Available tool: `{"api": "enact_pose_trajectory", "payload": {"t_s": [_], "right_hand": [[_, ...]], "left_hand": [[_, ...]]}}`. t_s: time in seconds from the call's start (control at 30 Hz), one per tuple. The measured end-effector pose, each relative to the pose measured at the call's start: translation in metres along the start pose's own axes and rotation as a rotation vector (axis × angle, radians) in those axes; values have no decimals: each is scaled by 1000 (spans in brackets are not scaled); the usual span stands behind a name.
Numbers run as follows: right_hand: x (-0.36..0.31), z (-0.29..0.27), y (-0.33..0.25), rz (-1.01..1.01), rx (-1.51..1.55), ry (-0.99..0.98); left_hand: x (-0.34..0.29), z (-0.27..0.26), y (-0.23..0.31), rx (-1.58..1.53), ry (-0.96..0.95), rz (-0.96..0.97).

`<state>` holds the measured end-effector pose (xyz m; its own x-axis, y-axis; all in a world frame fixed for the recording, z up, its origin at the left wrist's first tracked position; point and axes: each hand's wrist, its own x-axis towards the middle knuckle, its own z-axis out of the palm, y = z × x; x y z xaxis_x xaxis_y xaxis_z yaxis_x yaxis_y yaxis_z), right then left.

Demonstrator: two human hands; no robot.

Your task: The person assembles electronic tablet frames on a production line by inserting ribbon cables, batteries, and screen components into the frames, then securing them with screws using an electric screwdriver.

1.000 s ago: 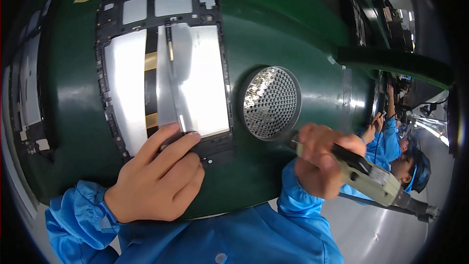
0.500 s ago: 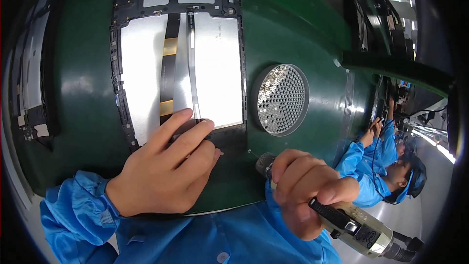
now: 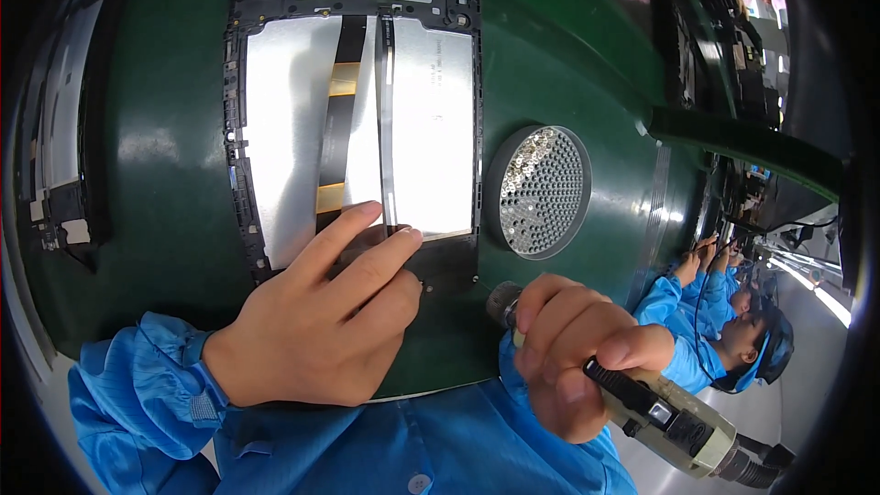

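A tablet-like device (image 3: 431, 128) lies with its inner side up, showing silvery panels, a black frame and a dark flat cable with gold bands. Across its lower edge rests my left hand (image 3: 321, 321), open, its index and middle fingers reaching over the cable's lower end. My right hand (image 3: 587, 348) is wrapped round an electric screwdriver (image 3: 683, 426), thumb on its black lever. The screwdriver's thin bit points left, with a small shiny screw (image 3: 475, 280) at its tip, by the device's lower right corner. My left thumb is mostly hidden.
A round grey tray (image 3: 541, 192) of small screws stands right of the device on the green bench (image 3: 165, 220). A similar device (image 3: 60, 137) lies at the far left. Co-workers in blue (image 3: 715, 330) sit at the right, near a dark green bar (image 3: 742, 137).
The device and the screw tray appear slightly farther right in the view. The screwdriver's tip now sits closer to the device's lower right corner. Both hands keep nearly the same pose.
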<state>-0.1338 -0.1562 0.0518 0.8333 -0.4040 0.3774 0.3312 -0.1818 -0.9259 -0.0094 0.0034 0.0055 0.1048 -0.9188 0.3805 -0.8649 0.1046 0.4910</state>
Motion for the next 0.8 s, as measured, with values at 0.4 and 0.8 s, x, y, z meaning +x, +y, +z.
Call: {"api": "enact_pose_trajectory", "payload": {"t_s": [0.4,0.8], "right_hand": [[1,-2,4,-23,22,-69],[1,-25,-7,-35,77,197]], "left_hand": [[0,-1,0,-8,-8,-17],[20,-13,-21,297,42,-155]]}}
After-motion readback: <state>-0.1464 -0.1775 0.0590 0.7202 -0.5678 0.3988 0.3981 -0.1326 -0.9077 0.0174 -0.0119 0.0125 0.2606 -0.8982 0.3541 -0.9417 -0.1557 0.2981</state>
